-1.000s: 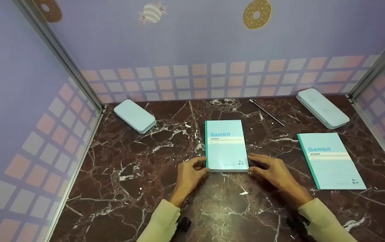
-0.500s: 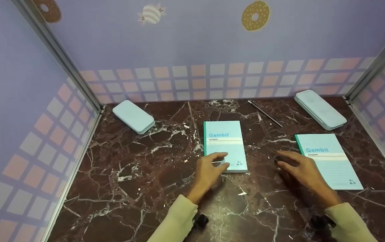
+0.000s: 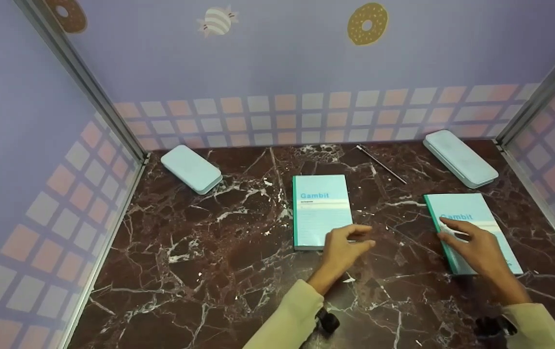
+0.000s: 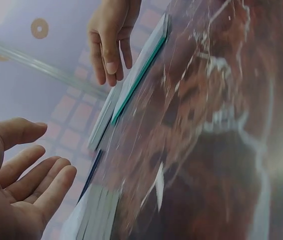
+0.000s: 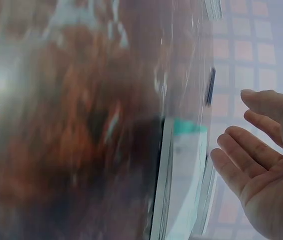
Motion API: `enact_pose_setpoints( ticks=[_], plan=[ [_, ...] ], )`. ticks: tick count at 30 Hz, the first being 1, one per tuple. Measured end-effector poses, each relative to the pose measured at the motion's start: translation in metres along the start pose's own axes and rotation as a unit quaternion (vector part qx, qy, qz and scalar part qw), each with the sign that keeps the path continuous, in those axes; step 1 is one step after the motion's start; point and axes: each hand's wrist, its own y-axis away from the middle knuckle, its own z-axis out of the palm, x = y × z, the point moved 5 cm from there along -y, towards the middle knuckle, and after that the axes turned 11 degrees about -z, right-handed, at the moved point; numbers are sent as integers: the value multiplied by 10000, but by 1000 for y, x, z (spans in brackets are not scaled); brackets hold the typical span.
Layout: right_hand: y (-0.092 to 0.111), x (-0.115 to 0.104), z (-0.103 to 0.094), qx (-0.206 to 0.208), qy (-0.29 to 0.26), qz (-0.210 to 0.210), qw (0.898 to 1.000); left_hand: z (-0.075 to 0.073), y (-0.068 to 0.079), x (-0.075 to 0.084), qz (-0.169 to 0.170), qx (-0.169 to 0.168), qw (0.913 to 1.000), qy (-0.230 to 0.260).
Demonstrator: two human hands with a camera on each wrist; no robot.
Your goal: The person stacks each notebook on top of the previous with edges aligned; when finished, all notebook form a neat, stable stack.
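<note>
A stack of light-blue notebooks (image 3: 318,203) with a green spine lies mid-table; the left wrist view shows several layers of the stack (image 4: 99,215). My left hand (image 3: 345,247) hovers over its lower right corner, fingers loosely bent and holding nothing. To the right lies another notebook (image 3: 488,232) of the same look, partly covered by my right hand (image 3: 478,247). That hand is above the cover near the green spine, with thumb and fingers apart and nothing between them. In the right wrist view the right hand (image 5: 261,155) appears raised beside the notebook (image 5: 184,175).
Pale tin cases stand at the back left (image 3: 191,168) and back right (image 3: 460,159). A thin dark pen (image 3: 381,165) lies between them. Patterned panels (image 3: 277,58) enclose the dark marbled table (image 3: 200,291) at the back and sides.
Both hands have left the sides of the middle notebook stack and moved right. The left hand crossed over the stack, and the right hand came over the right notebook. The notebooks stay put.
</note>
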Motion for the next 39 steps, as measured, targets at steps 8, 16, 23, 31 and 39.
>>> enact_pose_setpoints(
  ticks=[8, 16, 23, 31, 39],
  plan=[
    [11, 22, -20, -90, 172, 597, 9980, 33, -4, -7, -638, -157, 9977, 184],
    [23, 42, -39, -124, 313, 996, 9945, 69, -6, -9, -798, -365, 9951, 460],
    [31, 55, -47, -347, 643, 1015, 9921, 102, -6, -14, -1389, -430, 9883, 461],
    [41, 70, -52, -562, 962, 1374, 9842, 133, -5, -11, -1735, -559, 9799, 808],
    [48, 72, -54, -405, 1205, 1463, 9810, 147, -7, -15, -1896, -435, 9784, 698]
  ],
)
